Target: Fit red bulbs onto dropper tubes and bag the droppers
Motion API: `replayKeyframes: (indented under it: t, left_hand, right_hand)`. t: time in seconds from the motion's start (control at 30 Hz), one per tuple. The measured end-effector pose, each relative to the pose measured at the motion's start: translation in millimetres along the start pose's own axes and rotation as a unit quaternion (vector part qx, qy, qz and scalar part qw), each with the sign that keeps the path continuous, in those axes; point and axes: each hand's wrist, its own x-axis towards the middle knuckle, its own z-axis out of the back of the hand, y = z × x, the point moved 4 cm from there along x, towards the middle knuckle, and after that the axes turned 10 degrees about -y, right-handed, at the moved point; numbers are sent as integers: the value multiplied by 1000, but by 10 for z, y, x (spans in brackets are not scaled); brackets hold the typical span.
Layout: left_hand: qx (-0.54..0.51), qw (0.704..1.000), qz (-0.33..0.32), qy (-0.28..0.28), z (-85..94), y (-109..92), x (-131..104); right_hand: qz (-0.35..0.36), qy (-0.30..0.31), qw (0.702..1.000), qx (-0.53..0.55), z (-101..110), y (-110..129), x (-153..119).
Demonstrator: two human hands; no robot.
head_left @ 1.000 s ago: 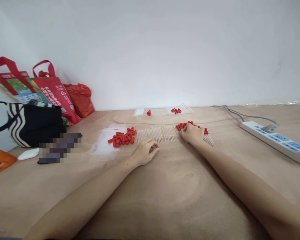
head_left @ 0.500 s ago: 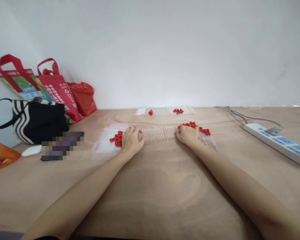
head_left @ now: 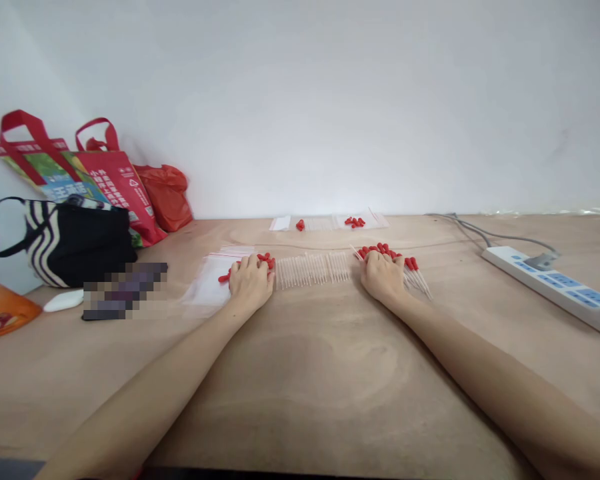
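The row of pale sticks (head_left: 303, 271) lay side by side across the middle of the desk (head_left: 330, 373), closer to its far edge than its near one, their ends pointing toward the far and near edges. From my end I could see the whole row bare between the two hands. The left hand (head_left: 251, 283) had just shifted toward the desk's left edge, off the end of the row and onto the pile of red caps (head_left: 266, 259). That left the sticks uncovered and put the fingers among the caps. Its grip was curled downward over them; I couldn't tell whether it had closed on one.

At the row's other end, the right hand (head_left: 383, 277) rested with fingers bent, touching the red-capped sticks (head_left: 414, 264), which fanned toward the right edge. One pale stick slanted out by its fingertips, but I couldn't make out whether the grip had hold of it.

Further out, clear plastic bags (head_left: 205, 283) lay flat under and beside the left pile. By the far edge, near its middle, another clear bag (head_left: 375, 219) lay near small red pieces (head_left: 355, 222). A white power strip (head_left: 555, 277) with a grey plug sat by the right edge. Toward the far left corner stood a black bag (head_left: 90, 240), red shopping bags (head_left: 113, 173) and a red plastic bag (head_left: 167, 200).
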Motion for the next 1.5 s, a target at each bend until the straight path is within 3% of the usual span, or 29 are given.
replayKeyframes:
  t: [0.23, 0.4, 0.5, 0.67, 0.77, 1.0, 1.27, 1.5]
  left_hand:
    - [-13, 1000, -13, 6, -1, -62, 20]
    - [-126, 988, 45, -72, 97, -85, 36]
    - [-271, 957, 17, -98, 141, -255, -22]
    - [-445, 893, -60, -34, 136, -635, -139]
    - [-488, 869, -75, -25, 158, -725, -145]
    - [-517, 853, -60, -22, 180, -722, -123]
    - [-529, 843, -88, -46, 202, -735, -144]
    - [-489, 862, -130, -33, 205, -753, -168]
  right_hand:
    - [35, -49, 985, 163, 131, -84, -276]
    - [62, -51, 958, 277, 147, 11, -275]
    - [103, -41, 942, 317, 172, 101, -288]
    - [151, -3, 931, 334, 222, 212, -359]
    - [160, 10, 926, 342, 241, 249, -372]
    - [170, 22, 925, 339, 256, 282, -369]
    - [191, 46, 914, 355, 239, 277, -376]
    - [207, 79, 919, 327, 230, 257, -346]
